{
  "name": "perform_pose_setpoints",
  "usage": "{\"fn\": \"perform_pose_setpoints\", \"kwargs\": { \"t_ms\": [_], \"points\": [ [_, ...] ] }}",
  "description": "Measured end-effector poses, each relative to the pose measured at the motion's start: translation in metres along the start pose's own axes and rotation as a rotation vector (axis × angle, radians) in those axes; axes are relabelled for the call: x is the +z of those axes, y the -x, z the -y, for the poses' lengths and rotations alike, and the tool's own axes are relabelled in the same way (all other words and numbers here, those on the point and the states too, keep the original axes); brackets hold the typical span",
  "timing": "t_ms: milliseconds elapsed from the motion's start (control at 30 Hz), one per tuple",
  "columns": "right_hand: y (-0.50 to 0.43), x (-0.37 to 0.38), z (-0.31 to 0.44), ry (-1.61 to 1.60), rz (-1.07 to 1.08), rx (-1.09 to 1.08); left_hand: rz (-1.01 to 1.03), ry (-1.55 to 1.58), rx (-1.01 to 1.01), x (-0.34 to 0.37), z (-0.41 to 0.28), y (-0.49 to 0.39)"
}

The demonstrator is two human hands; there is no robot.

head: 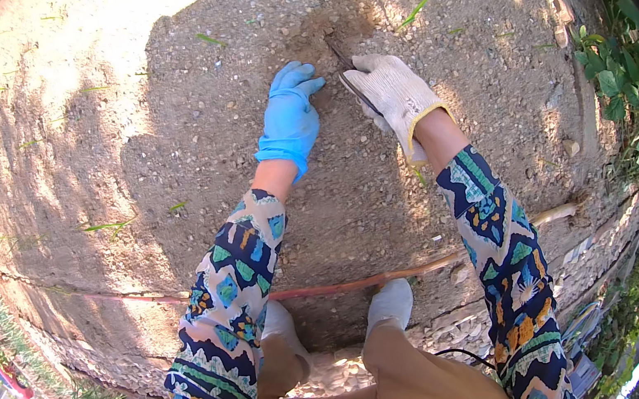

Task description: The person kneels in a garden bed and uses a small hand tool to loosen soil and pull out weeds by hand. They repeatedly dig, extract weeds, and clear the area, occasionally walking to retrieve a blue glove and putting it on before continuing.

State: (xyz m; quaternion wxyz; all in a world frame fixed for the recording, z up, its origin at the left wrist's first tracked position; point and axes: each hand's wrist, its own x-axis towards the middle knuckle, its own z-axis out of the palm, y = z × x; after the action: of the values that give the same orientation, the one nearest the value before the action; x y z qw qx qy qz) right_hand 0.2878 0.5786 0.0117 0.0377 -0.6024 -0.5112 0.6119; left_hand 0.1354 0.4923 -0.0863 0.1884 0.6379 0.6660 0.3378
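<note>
My left hand [288, 113], in a blue disposable glove, is low over gravelly soil [211, 148]. Its fingers are bent and slightly apart, with nothing visible in them. To its right, my right hand [393, 87] wears a white knitted work glove with a yellow cuff edge. It grips a narrow dark metal tool [340, 56], whose exact kind I cannot tell. The tool's far tip meets a patch of darker, loosened soil [329, 22] ahead of both hands. Part of the tool is hidden by the glove.
Small grass sprigs [416, 10] grow from the soil. A long reddish-brown stick [358, 283] lies across the ground just ahead of my grey shoes [391, 306]. Leafy green plants [620, 77] border the right side. Loose pale stones [347, 377] lie beneath me.
</note>
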Motion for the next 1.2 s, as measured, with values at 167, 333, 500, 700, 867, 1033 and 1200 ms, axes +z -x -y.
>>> {"fn": "perform_pose_setpoints", "kwargs": {
  "t_ms": [167, 333, 500, 700, 867, 1033, 1200],
  "points": [
    [0.012, 0.017, 0.018, 0.283, 0.113, -0.140, 0.025, 0.014, -0.013, -0.007, 0.011, -0.001],
    [0.008, 0.011, 0.009, 0.493, 0.052, -0.244, -0.005, -0.022, 0.004, -0.006, 0.004, 0.000],
    [0.005, 0.013, 0.013, 0.515, 0.066, -0.239, 0.024, -0.014, -0.029, -0.006, 0.006, 0.000],
    [0.001, 0.006, 0.008, 0.086, -0.020, 0.024, 0.017, 0.016, -0.010, -0.004, 0.006, 0.001],
    [0.012, 0.023, 0.008, 0.209, -0.050, -0.121, 0.003, -0.015, -0.026, -0.007, 0.009, 0.004],
    [-0.002, 0.017, 0.007, 0.402, 0.034, -0.158, -0.008, 0.116, -0.095, -0.002, -0.011, -0.004],
    [0.003, 0.015, -0.003, 0.461, -0.199, -0.231, 0.000, -0.025, 0.039, -0.004, 0.005, 0.002]
  ]
}}
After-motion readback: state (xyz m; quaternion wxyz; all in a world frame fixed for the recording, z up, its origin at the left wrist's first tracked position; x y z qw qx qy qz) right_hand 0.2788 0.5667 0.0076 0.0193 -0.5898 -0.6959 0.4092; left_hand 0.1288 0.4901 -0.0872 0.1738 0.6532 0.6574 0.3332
